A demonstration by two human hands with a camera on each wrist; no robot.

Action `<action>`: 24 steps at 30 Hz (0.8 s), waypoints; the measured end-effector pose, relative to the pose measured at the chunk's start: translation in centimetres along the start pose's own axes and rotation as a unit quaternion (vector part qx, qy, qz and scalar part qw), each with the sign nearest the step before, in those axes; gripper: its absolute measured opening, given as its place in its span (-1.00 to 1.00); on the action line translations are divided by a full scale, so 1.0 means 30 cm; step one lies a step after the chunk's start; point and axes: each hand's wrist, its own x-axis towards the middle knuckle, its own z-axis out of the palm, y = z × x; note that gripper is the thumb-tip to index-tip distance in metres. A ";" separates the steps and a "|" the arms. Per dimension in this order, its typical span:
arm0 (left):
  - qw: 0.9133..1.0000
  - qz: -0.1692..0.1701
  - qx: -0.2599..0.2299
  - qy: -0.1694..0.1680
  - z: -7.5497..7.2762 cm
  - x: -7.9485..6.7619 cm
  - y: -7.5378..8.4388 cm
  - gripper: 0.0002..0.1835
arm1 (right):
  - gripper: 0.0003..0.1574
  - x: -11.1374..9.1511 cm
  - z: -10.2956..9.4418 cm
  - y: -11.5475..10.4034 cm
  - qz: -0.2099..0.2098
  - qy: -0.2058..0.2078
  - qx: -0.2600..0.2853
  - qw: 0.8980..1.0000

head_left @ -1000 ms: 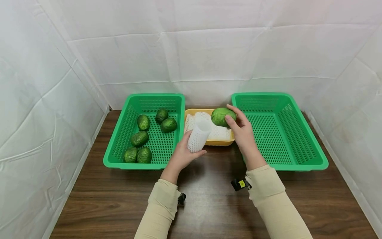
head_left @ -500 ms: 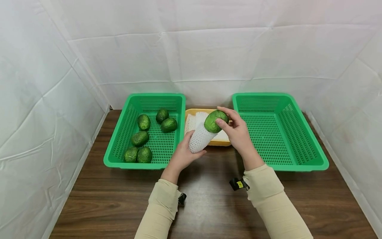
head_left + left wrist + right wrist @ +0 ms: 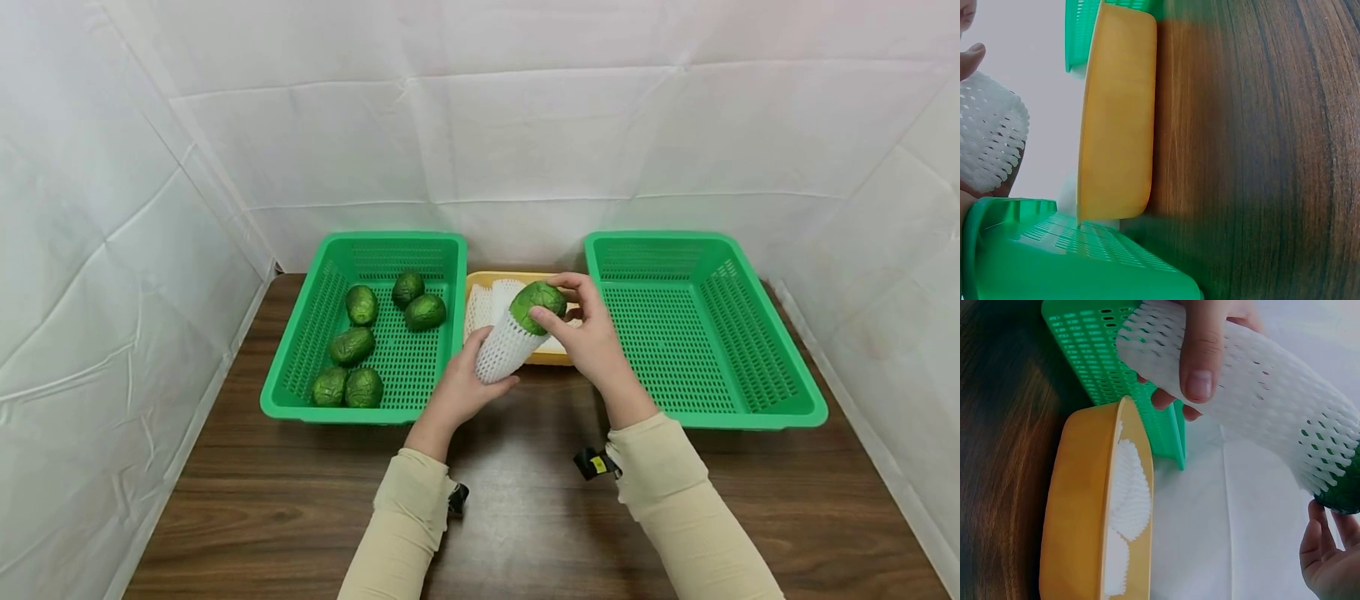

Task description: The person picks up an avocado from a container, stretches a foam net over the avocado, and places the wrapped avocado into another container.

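My left hand (image 3: 459,392) grips a white foam net sleeve (image 3: 504,352) around its lower part, tilted with its mouth up and to the right. In the right wrist view the left thumb lies across the foam net. With thumb and fingers my right hand (image 3: 596,337) holds a green avocado (image 3: 536,307), whose lower end sits inside the sleeve's mouth. The upper part of the fruit shows above the net. Both hands are above the table, in front of a yellow tray (image 3: 551,358) that holds more white net sleeves (image 3: 1130,494).
At the left stands a green basket (image 3: 270,400) with several avocados (image 3: 352,346) in it. Another green basket (image 3: 806,408) is at the right, with no fruit seen inside. White sheeting (image 3: 525,142) hangs behind and at both sides of the wooden table (image 3: 525,517).
My right hand has brought the avocado left and down from above the tray into the mouth of the net sleeve. The left hand stays nearly where it was, still holding the sleeve.
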 end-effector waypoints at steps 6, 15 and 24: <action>1.000 -0.003 -0.011 0.003 -0.002 -0.001 0.001 -0.21 | -0.53 -0.001 0.011 0.011 -0.005 -0.008 -0.019 1.000; 1.000 -0.011 -0.026 0.002 -0.003 0.003 0.003 -0.21 | -0.53 -0.004 0.027 0.012 0.003 -0.008 -0.017 1.000; 1.000 -0.010 -0.024 0.008 0.000 0.002 0.000 -0.21 | -0.56 -0.008 0.042 0.021 -0.004 0.009 -0.018 1.000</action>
